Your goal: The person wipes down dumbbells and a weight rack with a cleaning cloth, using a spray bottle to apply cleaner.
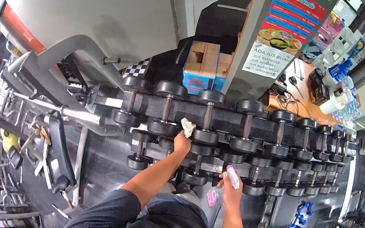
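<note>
My left hand (pixel 182 143) reaches forward to the dumbbell rack, its fingers closed on a crumpled white cloth (pixel 187 127). The cloth is between two black dumbbells on the upper tier, close to the head of the dumbbell (pixel 208 118) on its right. Nearer my body, my right hand (pixel 231 186) grips a spray bottle (pixel 212 197) with a pink and white top and a pink label. That bottle is in front of the lower row, beside a dumbbell (pixel 197 164). Some of my right fingers are hidden behind the bottle's top.
Two tiers of black dumbbells run across the rack (pixel 229 120). Behind it stand a cardboard box (pixel 202 59) and a pillar with a menu poster (pixel 289 21). A wooden counter (pixel 306 99) is at the right; a grey exercise machine (pixel 78 49) is at the left.
</note>
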### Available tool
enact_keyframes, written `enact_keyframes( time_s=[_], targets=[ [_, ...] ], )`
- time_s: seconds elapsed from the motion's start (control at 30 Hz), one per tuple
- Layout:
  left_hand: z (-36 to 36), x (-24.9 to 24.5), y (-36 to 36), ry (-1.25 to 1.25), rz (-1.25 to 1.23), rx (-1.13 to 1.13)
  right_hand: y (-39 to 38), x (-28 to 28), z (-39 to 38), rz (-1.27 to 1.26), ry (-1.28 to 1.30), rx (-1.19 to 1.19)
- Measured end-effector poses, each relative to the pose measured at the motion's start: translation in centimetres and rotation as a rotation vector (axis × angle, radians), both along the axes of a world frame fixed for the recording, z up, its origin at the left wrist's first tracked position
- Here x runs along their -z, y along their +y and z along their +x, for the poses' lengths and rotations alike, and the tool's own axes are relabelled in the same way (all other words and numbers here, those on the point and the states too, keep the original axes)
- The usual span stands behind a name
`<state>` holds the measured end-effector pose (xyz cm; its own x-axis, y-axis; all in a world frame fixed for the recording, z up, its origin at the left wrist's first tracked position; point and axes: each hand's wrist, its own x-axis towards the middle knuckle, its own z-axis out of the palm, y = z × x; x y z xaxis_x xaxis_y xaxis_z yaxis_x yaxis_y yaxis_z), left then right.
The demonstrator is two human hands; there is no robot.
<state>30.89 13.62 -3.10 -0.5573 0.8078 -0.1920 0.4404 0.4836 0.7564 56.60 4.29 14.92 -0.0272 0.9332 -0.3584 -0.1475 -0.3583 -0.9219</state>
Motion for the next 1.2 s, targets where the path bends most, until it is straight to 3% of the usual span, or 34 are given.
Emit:
enact_keyframes(
  time_s=[0.17, 0.23, 0.33, 0.43, 0.47, 0.57, 0.7, 0.8, 1.0, 1.07, 1.1, 1.2],
  targets=[
    [-2.5, 5.9, 0.4, -0.125, -0.046, 0.166, -2.1, 0.9, 0.0, 0.069, -0.128, -0.049],
    [-2.3, 4.6, 0.4, -0.144, -0.145, 0.134, -2.9, 0.7, -0.1, 0.038, -0.111, -0.023],
    [-1.1, 0.4, -1.0, -0.063, 0.119, 0.045, -3.6, 0.6, -0.7, 0.005, -0.106, 0.041],
    [-0.5, -2.8, -2.6, 0.087, 0.336, 0.157, -4.5, -0.5, -1.5, -0.047, -0.139, 0.101],
    [-0.6, -1.8, -2.7, 0.15, 0.382, 0.225, -5.1, -0.7, -1.7, -0.054, -0.133, 0.097],
    [-1.4, 0.0, -1.3, 0.128, 0.446, 0.135, -5.7, -1.9, -2.5, -0.026, -0.158, 0.11],
    [-0.1, -1.8, -0.3, 0.029, 0.379, 0.077, -6.7, -3.6, -3.3, -0.013, -0.199, 0.152],
    [1.2, -3.3, -1.2, 0.223, 0.491, 0.296, -7.1, -4.0, -3.6, -0.002, -0.231, 0.162],
    [-2.8, -3.4, -0.5, 0.281, 0.548, 0.604, -7.7, -4.0, -4.3, 0.008, -0.249, 0.151],
    [-3.6, -4.2, -0.2, -0.255, 0.469, 0.351, -7.4, -4.0, -4.3, 0.013, -0.246, 0.146],
    [-3.6, -4.1, -0.1, -0.311, 0.464, 0.287, -7.4, -4.1, -4.4, 0.01, -0.237, 0.153],
    [-0.8, -4.1, -0.6, 0.062, 0.53, 0.401, -6.9, -4.3, -4.3, 0.02, -0.226, 0.175]
  ],
)
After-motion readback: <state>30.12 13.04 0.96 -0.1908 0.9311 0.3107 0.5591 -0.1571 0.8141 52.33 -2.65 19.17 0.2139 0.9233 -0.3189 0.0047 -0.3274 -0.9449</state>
